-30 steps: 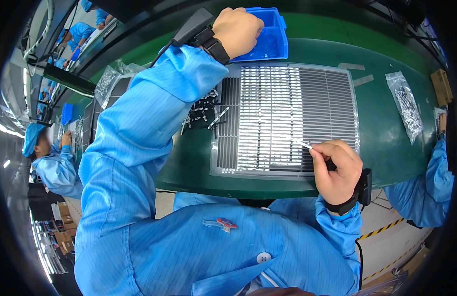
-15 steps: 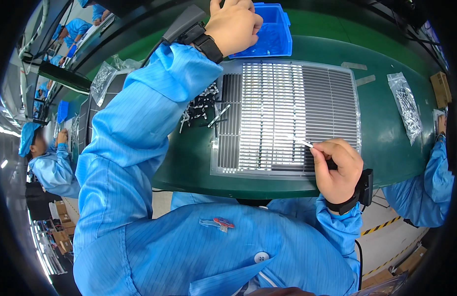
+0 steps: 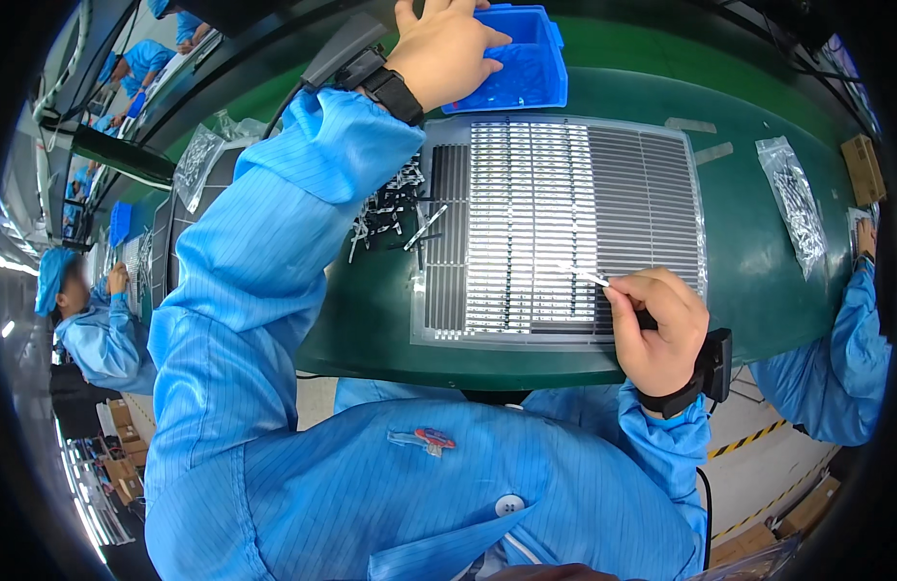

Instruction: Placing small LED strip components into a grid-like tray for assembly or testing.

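My left hand reaches over the left side of a blue plastic bin; its thumb and fingers are spread apart, and some fingertips leave the picture at the top. Small pieces, too blurred to name, lie in the bin. A thin white strip is pinched between the thumb and forefinger of my right hand. That hand is over the right part of a flat clear-edged panel. White strips with small dark marks fill the panel's middle columns, while dark slats line both sides.
Loose black and white strips lie heaped left of the panel, partly behind my left sleeve. Clear bags of small parts rest on the green table. Co-workers in blue sit on both sides. A cardboard box stands at the right.
My left hand has shifted slightly left along the bin, and its fingers are now spread wider. My right hand keeps its pinch on the strip at nearly the same place.
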The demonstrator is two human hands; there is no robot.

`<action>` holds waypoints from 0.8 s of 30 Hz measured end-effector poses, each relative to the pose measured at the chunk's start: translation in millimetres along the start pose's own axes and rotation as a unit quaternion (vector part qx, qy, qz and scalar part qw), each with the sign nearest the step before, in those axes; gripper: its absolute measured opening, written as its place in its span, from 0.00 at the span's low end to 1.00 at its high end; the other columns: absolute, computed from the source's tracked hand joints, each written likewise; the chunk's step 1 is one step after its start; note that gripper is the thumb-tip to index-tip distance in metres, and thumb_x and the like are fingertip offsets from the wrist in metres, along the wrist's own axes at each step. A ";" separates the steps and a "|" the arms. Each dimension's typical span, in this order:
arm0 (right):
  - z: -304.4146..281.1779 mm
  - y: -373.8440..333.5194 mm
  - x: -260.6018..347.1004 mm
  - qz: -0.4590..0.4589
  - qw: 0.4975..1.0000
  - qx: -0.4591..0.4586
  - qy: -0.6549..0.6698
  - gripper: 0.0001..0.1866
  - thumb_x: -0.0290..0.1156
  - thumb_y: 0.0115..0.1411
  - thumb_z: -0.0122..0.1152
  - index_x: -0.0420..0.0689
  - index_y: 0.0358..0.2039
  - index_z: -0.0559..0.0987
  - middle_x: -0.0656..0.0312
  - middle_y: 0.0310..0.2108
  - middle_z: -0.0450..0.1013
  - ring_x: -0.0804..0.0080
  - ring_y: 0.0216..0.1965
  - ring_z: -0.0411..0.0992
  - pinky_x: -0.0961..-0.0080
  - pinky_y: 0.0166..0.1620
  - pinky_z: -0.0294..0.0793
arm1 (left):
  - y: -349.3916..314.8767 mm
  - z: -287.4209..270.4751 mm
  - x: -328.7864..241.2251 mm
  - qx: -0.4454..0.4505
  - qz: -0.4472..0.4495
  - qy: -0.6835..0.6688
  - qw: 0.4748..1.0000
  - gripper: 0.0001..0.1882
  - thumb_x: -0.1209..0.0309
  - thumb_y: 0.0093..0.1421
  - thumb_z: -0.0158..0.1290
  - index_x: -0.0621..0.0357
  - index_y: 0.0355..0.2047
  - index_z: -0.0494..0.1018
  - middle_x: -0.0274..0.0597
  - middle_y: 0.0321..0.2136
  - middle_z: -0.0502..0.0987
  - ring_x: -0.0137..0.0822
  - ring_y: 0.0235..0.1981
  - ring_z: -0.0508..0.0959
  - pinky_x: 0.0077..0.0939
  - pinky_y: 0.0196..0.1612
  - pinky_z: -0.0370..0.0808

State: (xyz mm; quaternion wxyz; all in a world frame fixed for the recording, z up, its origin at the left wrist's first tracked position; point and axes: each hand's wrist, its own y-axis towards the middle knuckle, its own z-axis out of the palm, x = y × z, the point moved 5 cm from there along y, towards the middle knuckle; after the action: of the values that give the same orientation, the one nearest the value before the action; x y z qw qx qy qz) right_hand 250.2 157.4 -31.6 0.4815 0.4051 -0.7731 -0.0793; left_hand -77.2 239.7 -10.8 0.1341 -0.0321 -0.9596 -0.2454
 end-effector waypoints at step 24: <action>12.5 -11.3 1.9 0.000 0.986 0.165 0.031 0.13 0.11 0.44 0.69 0.34 0.33 0.85 0.57 0.27 0.73 0.74 0.20 0.67 0.78 0.22 0.64 | -181.3 -94.1 -131.1 -0.006 0.188 -0.441 0.878 0.13 0.72 0.51 0.69 0.63 0.36 0.82 0.38 0.28 0.77 0.32 0.25 0.77 0.20 0.19 0.73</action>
State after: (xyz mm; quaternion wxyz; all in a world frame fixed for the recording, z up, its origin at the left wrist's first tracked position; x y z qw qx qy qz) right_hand 245.9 145.3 -42.6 0.4322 0.4810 -0.7602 0.0624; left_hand 48.5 36.0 -51.0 -0.2593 -0.3174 -0.8938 -0.1823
